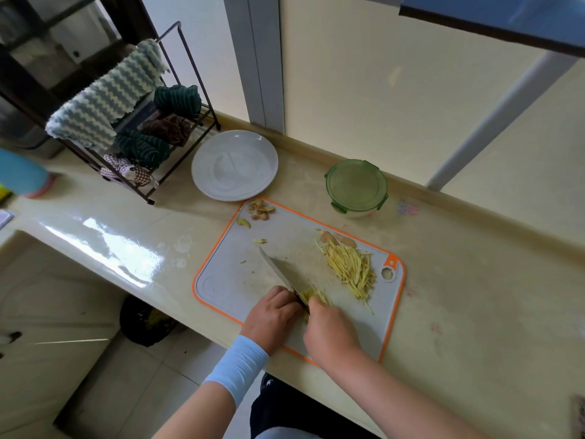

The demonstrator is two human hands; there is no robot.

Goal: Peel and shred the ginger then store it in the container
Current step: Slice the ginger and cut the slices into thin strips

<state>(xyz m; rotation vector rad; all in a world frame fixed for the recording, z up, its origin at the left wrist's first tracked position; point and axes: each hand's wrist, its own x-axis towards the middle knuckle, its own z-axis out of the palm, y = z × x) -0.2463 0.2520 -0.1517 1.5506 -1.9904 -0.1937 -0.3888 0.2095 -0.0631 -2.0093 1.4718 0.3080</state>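
Head view, right grip (329, 334) — curled round knife (281, 270)

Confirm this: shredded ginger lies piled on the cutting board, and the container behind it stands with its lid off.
One thing is wrong: the head view shows the container with its green lid on. The shredded ginger does lie piled on the cutting board.
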